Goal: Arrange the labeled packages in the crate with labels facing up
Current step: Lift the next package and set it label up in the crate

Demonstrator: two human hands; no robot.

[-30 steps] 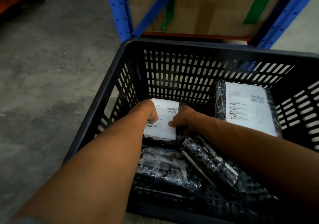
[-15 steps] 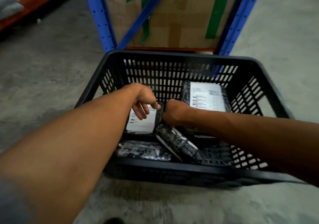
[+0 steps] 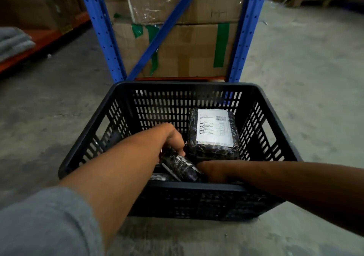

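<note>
A black slotted crate (image 3: 185,87) stands on the concrete floor in front of me. Inside, at the back right, a black wrapped package (image 3: 213,132) lies with its white label facing up. Both my hands reach into the crate. My left hand (image 3: 173,137) curls over the top end of a long black wrapped package (image 3: 181,167) that lies tilted in the middle. My right hand (image 3: 212,170) grips the lower end of that same package. Part of another black package (image 3: 157,177) shows low under my left forearm. The labeled package at the back left is hidden by my arm.
A blue rack frame (image 3: 106,39) with taped cardboard boxes (image 3: 187,48) stands right behind the crate. An orange low shelf (image 3: 45,39) with grey folded fabric (image 3: 13,43) is at the far left. Bare concrete floor lies left and right of the crate.
My head has pulled back and up, so the crate looks smaller. Both hands left the small labeled package at the back left and closed on the long black package in the middle.
</note>
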